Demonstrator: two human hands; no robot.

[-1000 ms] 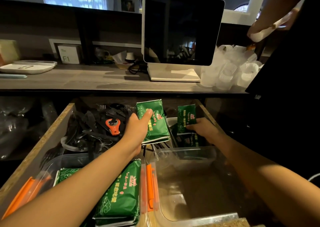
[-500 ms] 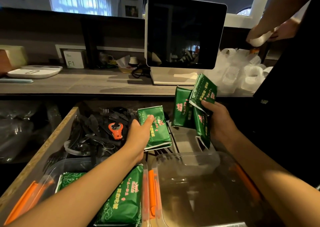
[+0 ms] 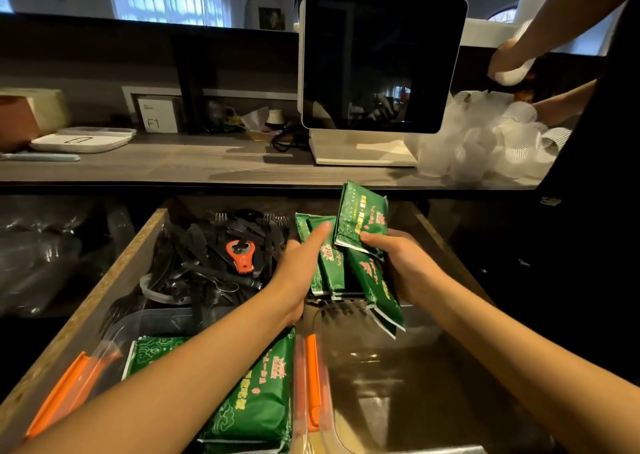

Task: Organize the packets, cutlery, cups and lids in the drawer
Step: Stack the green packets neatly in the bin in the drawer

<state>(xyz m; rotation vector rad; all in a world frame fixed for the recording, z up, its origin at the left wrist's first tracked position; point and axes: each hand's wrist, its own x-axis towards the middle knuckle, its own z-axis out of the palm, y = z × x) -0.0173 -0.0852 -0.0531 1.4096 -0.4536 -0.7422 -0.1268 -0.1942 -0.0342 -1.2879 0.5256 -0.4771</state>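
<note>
The wooden drawer [image 3: 114,273] stands pulled out below the counter. My right hand [image 3: 405,266] grips several green packets [image 3: 362,221] above the drawer's back right. My left hand [image 3: 299,270] holds more green packets [image 3: 329,263] right beside them, the two bunches touching. Black plastic cutlery [image 3: 201,256] lies heaped at the back left with an orange bottle opener [image 3: 240,256] on top. A clear box with orange clips [image 3: 69,391] at the front left holds green packets [image 3: 263,394]. Another clear box [image 3: 398,377] at the front right holds nothing.
On the counter [image 3: 173,166] stand a screen on a white base [image 3: 381,58], a white tray [image 3: 79,140] and a heap of clear plastic cups [image 3: 485,142]. Another person's hands [image 3: 509,62] work over the cups at the right.
My right hand has come down and left with its packets, meeting the left hand's bunch. My left hand has shifted right and tilted its packets upright.
</note>
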